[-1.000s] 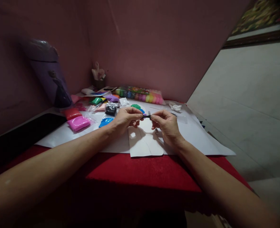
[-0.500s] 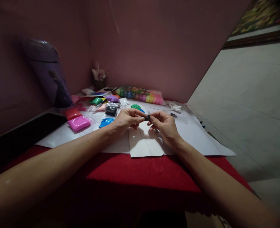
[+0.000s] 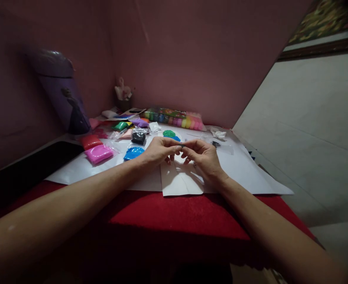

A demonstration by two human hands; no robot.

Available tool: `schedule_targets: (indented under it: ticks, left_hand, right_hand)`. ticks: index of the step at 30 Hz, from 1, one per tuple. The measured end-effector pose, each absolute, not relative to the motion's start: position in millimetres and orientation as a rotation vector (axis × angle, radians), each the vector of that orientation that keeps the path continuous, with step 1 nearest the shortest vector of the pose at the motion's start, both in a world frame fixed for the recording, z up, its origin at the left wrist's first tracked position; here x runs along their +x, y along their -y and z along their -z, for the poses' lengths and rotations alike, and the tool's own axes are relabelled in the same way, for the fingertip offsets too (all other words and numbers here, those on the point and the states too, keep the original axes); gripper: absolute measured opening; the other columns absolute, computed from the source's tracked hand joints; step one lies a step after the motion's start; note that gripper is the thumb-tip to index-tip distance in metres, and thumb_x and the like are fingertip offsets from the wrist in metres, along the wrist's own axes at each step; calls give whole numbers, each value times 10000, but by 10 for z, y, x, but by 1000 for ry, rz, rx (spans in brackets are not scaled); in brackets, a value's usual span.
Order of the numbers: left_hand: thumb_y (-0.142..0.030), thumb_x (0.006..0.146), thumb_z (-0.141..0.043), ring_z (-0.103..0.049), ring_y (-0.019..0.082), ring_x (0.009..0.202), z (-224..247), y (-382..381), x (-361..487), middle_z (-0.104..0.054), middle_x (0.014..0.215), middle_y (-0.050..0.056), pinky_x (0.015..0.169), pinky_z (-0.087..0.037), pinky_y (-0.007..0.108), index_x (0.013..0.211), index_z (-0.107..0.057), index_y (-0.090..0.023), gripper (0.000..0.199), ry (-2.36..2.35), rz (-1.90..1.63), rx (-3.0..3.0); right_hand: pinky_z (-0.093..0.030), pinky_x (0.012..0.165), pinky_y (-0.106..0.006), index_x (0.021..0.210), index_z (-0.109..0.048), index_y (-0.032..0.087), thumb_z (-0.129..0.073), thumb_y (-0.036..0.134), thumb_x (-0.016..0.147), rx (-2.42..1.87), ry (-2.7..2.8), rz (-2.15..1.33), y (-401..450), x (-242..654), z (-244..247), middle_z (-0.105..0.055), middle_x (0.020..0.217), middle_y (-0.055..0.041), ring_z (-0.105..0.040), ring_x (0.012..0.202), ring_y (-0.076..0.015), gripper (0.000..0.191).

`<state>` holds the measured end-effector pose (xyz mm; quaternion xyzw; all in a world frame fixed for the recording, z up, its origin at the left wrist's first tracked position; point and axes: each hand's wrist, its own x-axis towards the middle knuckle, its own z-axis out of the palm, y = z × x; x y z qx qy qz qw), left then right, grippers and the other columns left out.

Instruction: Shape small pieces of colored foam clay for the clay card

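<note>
Between the fingertips of both my hands is a small piece of black modelling clay [image 3: 181, 145], mostly hidden by the fingers. My left hand [image 3: 161, 150] pinches it from the left, and my right hand [image 3: 205, 156] pinches it from the right, the fingertips nearly meeting. Below them lies a white sheet of paper [image 3: 181, 183] with thin drawn lines. Just beyond the fingers, green clay [image 3: 169, 133] and blue clay [image 3: 175, 139] are spread on the paper. To the right, a small black clay scrap [image 3: 216, 144] rests on clear plastic.
Bagged clay lies left of my hands: blue [image 3: 133, 153], black [image 3: 138, 137], pink [image 3: 99, 154] and red [image 3: 90, 142]. A long pack of coloured clay [image 3: 174, 118] sits by the wall. A crumpled tissue [image 3: 218, 134] is at the right. A purple container [image 3: 63, 92] stands at the left.
My fingertips have come closer together over the black clay, so less of it shows. My right hand has shifted slightly left.
</note>
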<state>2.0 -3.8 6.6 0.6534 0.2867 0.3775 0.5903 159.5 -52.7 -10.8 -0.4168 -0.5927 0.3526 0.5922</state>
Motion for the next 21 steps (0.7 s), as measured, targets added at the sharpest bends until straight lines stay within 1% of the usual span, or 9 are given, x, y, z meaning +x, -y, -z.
schedule_targets:
  ticks: [7,13,17,21]
  left_hand:
    - [-114,759,-659,-501,49,400,-100,49,30,-603,557,-7,403,-365,176,742,-678,-95,32,-673,-880,1528]
    - [-97,791,-612,-474,51,347,-113,66,37,-551,439,-12,399,-329,175,636,-622,-113,156,-702,-869,1569]
    - [-88,794,-599,-461,46,330,-97,69,57,-543,418,-19,396,-318,172,630,-615,-116,168,-695,-868,1545]
    - [-74,802,-577,-461,46,323,-95,67,74,-554,433,-19,399,-334,178,631,-604,-116,179,-717,-891,1513]
  right_hand:
    - [-502,485,-252,779,-669,161,-747,338,737,-977,1390,-754,539,1576,92,-632,642,4,-570,554,-110,198]
    - [-486,476,-251,764,-652,168,-728,340,746,-989,1394,-748,551,1573,87,-617,638,13,-553,521,-100,189]
    - [-478,455,-241,730,-625,171,-712,299,737,-992,1363,-748,544,1564,86,-601,622,25,-535,491,-89,155]
    - [-483,431,-235,702,-601,176,-695,250,708,-993,1290,-739,521,1563,89,-588,618,33,-520,475,-85,120]
